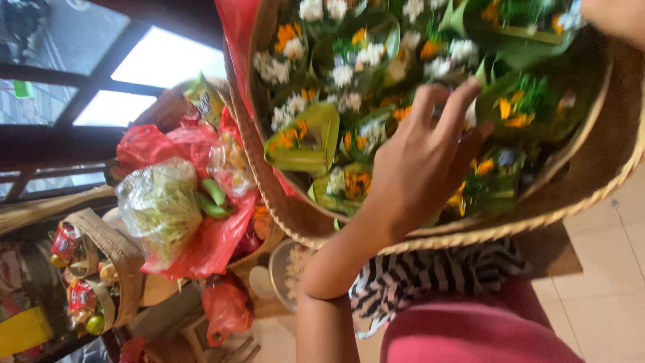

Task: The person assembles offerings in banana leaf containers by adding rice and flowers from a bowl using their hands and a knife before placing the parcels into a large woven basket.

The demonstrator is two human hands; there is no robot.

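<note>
Reaching into a big woven basket (pixel 584 195), the left hand (pixel 416 168) hovers over small leaf trays (pixel 306 138) packed with white and orange flowers (pixel 339 74). Its fingers (pixel 447 111) are loosely spread, tips touching down among the flowers; cannot tell if they pinch anything. The basket sits tilted on the person's lap, over a striped cloth (pixel 430 272), probably so the trays stay within reach. The right hand (pixel 618 17) shows only at the top right corner, at the basket's far rim; its grip is cut off, cannot tell. Off to the left, red plastic bags (pixel 201 235) and a clear bag of green stuff (pixel 161 205) sit piled in smaller woven baskets (pixel 111 252).
</note>
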